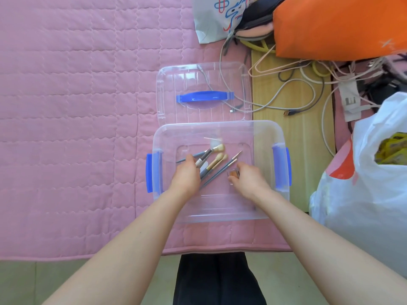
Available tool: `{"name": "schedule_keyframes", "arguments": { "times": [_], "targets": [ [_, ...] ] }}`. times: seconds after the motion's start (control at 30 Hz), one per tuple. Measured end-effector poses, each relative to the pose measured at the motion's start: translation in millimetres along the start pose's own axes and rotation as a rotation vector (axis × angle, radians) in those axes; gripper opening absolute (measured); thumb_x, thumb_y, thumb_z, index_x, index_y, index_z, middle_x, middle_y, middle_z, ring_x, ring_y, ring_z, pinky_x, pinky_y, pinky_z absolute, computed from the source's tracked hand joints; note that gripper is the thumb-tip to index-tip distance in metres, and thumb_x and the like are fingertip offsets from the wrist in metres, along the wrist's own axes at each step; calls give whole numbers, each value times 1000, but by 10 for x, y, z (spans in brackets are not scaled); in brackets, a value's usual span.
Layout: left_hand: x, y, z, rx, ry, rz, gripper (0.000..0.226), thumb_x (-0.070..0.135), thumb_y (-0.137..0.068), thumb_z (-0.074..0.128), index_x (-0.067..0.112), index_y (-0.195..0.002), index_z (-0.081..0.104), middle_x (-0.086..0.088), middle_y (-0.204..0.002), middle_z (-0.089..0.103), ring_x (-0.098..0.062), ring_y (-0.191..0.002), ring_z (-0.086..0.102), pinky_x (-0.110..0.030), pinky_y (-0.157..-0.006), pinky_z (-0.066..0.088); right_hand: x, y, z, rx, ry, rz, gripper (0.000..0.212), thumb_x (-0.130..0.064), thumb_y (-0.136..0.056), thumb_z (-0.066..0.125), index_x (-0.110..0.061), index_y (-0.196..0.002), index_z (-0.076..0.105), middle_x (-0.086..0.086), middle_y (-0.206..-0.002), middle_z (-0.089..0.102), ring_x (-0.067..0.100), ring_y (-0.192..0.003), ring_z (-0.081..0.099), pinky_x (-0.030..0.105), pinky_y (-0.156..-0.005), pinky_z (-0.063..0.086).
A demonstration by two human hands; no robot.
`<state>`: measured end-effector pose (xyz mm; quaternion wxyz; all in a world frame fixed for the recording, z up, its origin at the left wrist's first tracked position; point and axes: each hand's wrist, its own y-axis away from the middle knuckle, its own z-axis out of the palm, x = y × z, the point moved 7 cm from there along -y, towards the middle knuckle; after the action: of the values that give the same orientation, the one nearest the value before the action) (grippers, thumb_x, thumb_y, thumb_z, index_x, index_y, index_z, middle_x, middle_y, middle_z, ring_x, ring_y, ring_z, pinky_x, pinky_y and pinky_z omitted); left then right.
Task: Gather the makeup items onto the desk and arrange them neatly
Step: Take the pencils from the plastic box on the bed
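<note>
Reaching with both arms into a clear plastic storage box point(220, 125), I have it on a pink quilted bedspread point(77, 106), which stretches far to the left of my left hand. Just left of this hand is the box's blue left latch point(149, 172).

My left hand point(186, 173) is inside the box, with the fingers curled around the handles of a bundle of makeup brushes point(214, 160). Their pale bristle heads fan out away from me and to the right. Two thin grey brushes point(222, 171) lie slanted between my hands; I cannot tell if my left hand holds them too or if they only rest on the box floor.

Just right of them, my right hand point(248, 178) pinches a small clear jar point(234, 173) with something brownish in it, thumb on the near side and fingers on the far side. It is low in the box.

Beyond both hands, the clear lid point(198, 78) with its blue handle point(204, 96) lies flat on the bedspread, touching the far rim of the box.

Right of my right hand is the blue right latch point(286, 166), then a light wooden surface point(297, 150) with tangled cables point(308, 84) on it. Further right is a white plastic bag point(374, 194), and far beyond it an orange bag point(330, 25).
</note>
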<state>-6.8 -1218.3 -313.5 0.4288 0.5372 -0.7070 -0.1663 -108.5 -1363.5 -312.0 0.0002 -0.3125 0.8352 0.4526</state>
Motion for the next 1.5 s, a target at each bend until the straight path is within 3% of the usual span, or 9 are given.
{"name": "schedule_keyframes", "arguments": {
  "times": [0.13, 0.27, 0.37, 0.43, 0.63, 0.87, 1.03, 1.27, 1.5],
  "targets": [
    [45, 124, -156, 37, 100, -24, 18, 11, -98, 32, 3, -105, 47, -19, -97, 60, -36, -82, 53, -39, -64, 42, -80, 176, -163, 38, -184, -64, 33, -25, -87, 62, -26, -67, 36, -5, -69, 51, 23, -71, 53, 23, -51, 33],
    [91, 271, -236, 39, 288, -50, 18, 14, -98, 38, 3, -100, 52, -19, -97, 64, -38, -91, 59, -48, -78, 51, -147, 395, -288, 56, -439, -91, 21, -29, -85, 65, -25, -76, 45, 5, -85, 64, 24, -76, 67, 38, -67, 52],
    [196, 476, -312, 62, 402, -7, 19, 18, -97, 45, 11, -84, 56, -10, -81, 65, -29, -78, 61, -35, -70, 50, -208, 635, -426, 91, -595, -136, 17, -27, -84, 67, -21, -81, 51, -4, -77, 64, 11, -60, 68, 25, -51, 52],
    [283, 653, -376, 80, 459, 25, 22, 18, -96, 48, 16, -75, 53, -1, -68, 61, -19, -64, 55, -21, -58, 44, -248, 815, -521, 91, -662, -156, 15, -26, -87, 66, -19, -82, 54, -3, -78, 65, 11, -61, 69, 26, -51, 54],
    [480, 1250, -589, 148, 626, 48, 23, 19, -97, 46, 1, -87, 57, 0, -67, 56, -6, -51, 48, -16, -53, 41, -353, 1384, -816, 89, -838, -174, 15, -32, -92, 58, -17, -93, 61, -1, -82, 63, 18, -72, 70, 30, -58, 54],
    [757, 2080, -812, 231, 804, 40, 21, 21, -100, 44, 7, -90, 57, 0, -72, 58, -9, -55, 51, -23, -57, 44, -518, 2064, -1180, 47, -755, -274, 26, -41, -92, 53, -16, -94, 58, -2, -74, 56, 9, -68, 68, 26, -54, 45],
    [899, 2742, -956, 314, 898, 31, 21, 22, -99, 46, 14, -83, 58, 5, -69, 58, -7, -56, 52, -16, -53, 44, -647, 2575, -1376, 7, -675, -376, 29, -39, -93, 54, -41, -64, 51, -17, -58, 49, 9, -67, 68, 23, -50, 44],
    [800, 3657, -1076, 513, 944, -35, 19, 28, -97, 46, 23, -85, 60, 9, -76, 66, -7, -59, 58, -15, -55, 46, -785, 3231, -1425, -75, -492, -495, 22, -38, -90, 60, -17, -84, 57, -1, -74, 62, 7, -62, 67, 21, -48, 47],
    [367, 4569, -1025, 752, 1096, -189, 17, 21, -99, 46, 14, -90, 60, 1, -81, 72, -11, -54, 59, -39, -69, 55, -1081, 3894, -1185, -241, -371, -587, 26, -35, -88, 62, -9, -89, 62, 12, -73, 70, 12, -57, 66, 26, -52, 50]
  ]
}}
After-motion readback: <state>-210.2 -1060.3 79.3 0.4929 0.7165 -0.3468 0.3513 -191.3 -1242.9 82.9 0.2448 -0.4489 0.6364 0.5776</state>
